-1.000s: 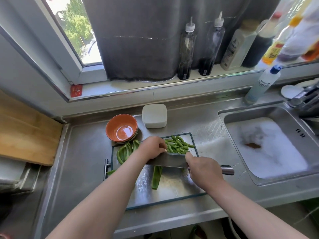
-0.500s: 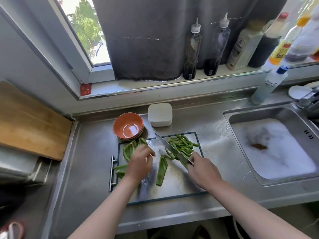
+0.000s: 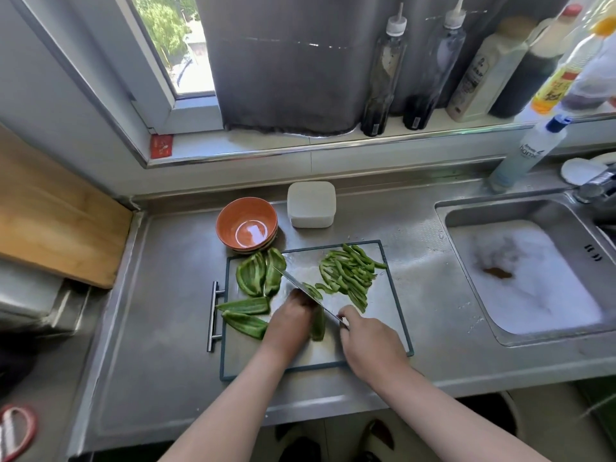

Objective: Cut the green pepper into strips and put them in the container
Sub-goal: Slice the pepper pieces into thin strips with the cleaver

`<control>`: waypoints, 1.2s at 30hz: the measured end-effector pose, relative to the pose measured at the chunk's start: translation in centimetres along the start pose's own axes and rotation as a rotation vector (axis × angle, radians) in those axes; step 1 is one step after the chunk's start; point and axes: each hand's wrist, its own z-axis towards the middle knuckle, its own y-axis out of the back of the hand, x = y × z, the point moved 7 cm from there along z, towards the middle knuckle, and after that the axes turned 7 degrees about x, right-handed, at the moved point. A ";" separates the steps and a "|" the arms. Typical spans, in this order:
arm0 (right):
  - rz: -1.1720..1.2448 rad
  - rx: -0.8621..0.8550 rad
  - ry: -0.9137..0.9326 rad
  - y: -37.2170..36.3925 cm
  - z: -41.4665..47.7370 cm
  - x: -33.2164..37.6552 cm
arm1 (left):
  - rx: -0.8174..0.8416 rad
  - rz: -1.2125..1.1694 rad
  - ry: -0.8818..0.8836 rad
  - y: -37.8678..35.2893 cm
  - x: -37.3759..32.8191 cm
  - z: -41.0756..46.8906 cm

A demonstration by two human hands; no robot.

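While you were mid-slice: step was cutting; no pepper in a container yet.
Left hand (image 3: 290,323): fingers curled, pinning the pepper piece (image 3: 318,325) to the cutting board (image 3: 393,321).
Right hand (image 3: 370,348): clamped round the knife (image 3: 300,288), blade beside your left knuckles.
Strips (image 3: 350,273): piled at the board's far right.
Uncut pieces (image 3: 256,275): board's left side.
Containers: orange bowl (image 3: 246,225) and white box (image 3: 311,204) on the surface (image 3: 166,328) behind the board; couldn't tell which was meant.
Next: likely finish this piece, fingertips tucked.

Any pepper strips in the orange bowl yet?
No, the orange bowl holds no pepper; the cut strips lie piled on the cutting board.
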 end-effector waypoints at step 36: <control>-0.044 0.106 -0.092 -0.7 0.6 -2.0 | -0.099 -0.307 0.026 -0.5 1.3 0.5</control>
